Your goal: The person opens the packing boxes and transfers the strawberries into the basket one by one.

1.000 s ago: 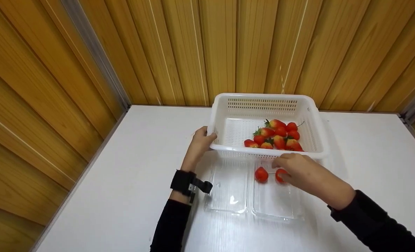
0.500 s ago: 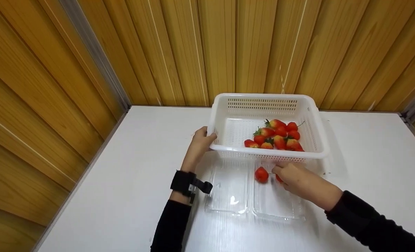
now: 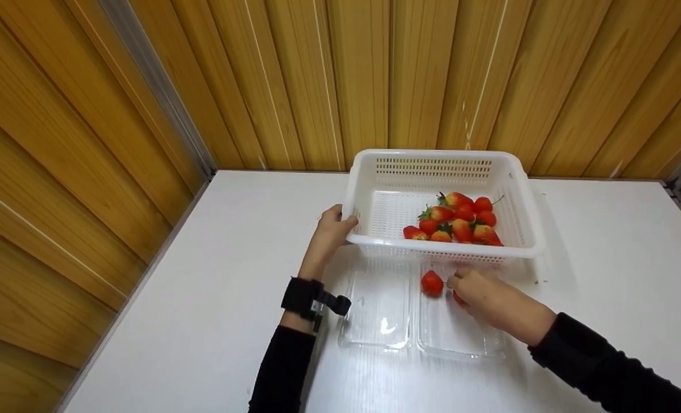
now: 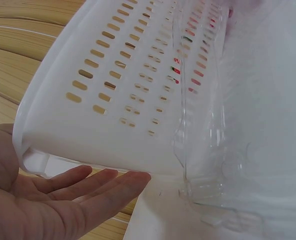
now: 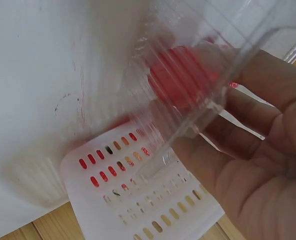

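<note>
My left hand (image 3: 331, 229) grips the near left corner of a white slotted basket (image 3: 369, 244), thumb over the rim and fingers (image 4: 108, 195) underneath. Several strawberries (image 3: 440, 213) and round red fruits lie in the basket's right part. In front of it stands a clear plastic two-part box (image 3: 374, 315). A red cherry (image 3: 432, 284) with a thin stem sits in the box's right half. Beside it, my right hand (image 3: 489, 295) reaches in with curled fingers around a second red cherry (image 3: 458, 298), mostly hidden under the hand. Clear plastic blurs that cherry (image 5: 180, 75) in the right wrist view.
Everything stands on a white table (image 3: 220, 258). Yellow wood-look panels (image 3: 294, 86) rise behind it and at the left. The basket's near rim overhangs the back of the clear box. A few small dark specks (image 3: 540, 281) lie to the right of the basket.
My right hand has moved slightly down and left over the second cherry, covering most of it. The left hand keeps its hold on the basket. The head view has shifted a little.
</note>
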The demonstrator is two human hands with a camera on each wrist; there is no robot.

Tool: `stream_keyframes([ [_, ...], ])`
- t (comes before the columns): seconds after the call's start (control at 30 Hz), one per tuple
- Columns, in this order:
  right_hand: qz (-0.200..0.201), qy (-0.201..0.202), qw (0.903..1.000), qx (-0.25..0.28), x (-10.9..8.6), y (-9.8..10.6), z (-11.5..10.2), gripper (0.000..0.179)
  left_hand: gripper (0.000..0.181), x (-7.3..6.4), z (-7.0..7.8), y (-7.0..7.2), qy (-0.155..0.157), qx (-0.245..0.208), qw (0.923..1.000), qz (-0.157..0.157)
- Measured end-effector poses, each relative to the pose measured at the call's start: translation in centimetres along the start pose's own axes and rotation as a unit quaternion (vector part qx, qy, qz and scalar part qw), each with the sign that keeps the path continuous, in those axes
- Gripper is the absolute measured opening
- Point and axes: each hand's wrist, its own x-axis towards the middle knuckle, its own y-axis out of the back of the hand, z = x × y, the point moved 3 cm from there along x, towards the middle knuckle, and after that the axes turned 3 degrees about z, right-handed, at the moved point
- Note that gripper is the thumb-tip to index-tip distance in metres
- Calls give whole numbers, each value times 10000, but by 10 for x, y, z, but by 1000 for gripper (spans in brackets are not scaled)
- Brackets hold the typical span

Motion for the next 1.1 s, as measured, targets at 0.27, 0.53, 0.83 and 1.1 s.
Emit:
stream_keyframes([
  [0.27,-119,-26,9995,283,0,-5,-1,16,47,-1,2,0,21,71,10000,-35],
  [0.53,-11,182,9995,270,-2,-7,-2,15,44,-1,1,1,32,102,9999,32],
  [0.83,-195,-59,9994,281,-2,-3,-6,16,45,-1,0,2,6,-18,10000,-4],
  [1.1,-262,-219,9992,205,-6,2,-9,20,42,-1,1,2,-41,154,9999,40],
])
